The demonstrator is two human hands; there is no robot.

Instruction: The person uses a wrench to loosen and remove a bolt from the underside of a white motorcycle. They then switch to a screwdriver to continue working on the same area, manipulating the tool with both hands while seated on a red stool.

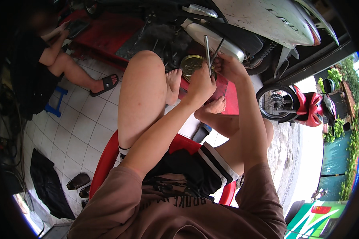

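Observation:
My left hand [202, 83] is closed around a straight silver metal rod [207, 49] that points up toward the motorbike. Just to its right, my right hand [230, 67] has its fingers closed at the lower end of a thin dark rod [218, 48]. The two rods stand close together, and their lower ends are hidden by my fingers. Beside my left hand sits a round tin [184, 63] with a gold-coloured rim; small things lie in it, too dim to name. Beyond my hands is a motorbike with a silver exhaust muffler [201, 36] and pale body panels [269, 18].
The motorbike stands on a red platform [103, 36], where my bare feet rest. I sit on a red chair [107, 159]. At left another person sits on a blue stool [56, 104]. A red motorbike [307, 106] stands at right. Sandals [79, 181] and a black cloth [48, 185] lie on the tiles.

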